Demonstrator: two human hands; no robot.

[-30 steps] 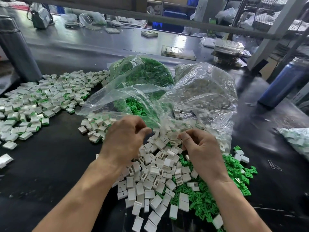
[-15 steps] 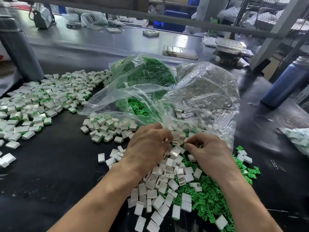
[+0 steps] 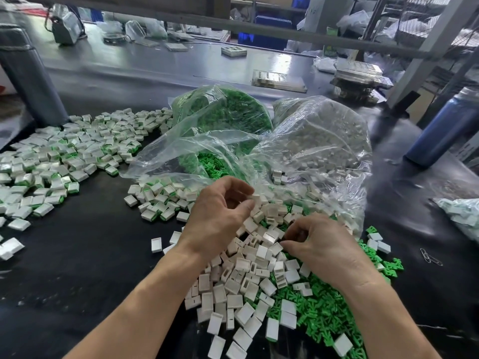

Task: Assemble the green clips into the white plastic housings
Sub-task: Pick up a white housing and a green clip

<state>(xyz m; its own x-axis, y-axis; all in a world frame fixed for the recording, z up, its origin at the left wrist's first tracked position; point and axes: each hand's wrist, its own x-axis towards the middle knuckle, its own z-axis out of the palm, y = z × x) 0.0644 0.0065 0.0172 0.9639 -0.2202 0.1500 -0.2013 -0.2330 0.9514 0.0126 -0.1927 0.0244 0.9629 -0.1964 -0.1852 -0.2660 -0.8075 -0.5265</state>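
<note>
Black table (image 3: 77,255), two clear bags at 12 (image 3: 324,141), loose housings (image 3: 246,281) at centre, clips (image 3: 324,314) spilling toward 4; left hand (image 3: 220,216) curled over housings, maybe pinching one, right hand (image 3: 326,250) curled nearby, grip unclear.

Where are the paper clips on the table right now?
In the head view, the paper clips lie on the black table at the far right, just beyond the loose green clips and below a small bag.
</note>
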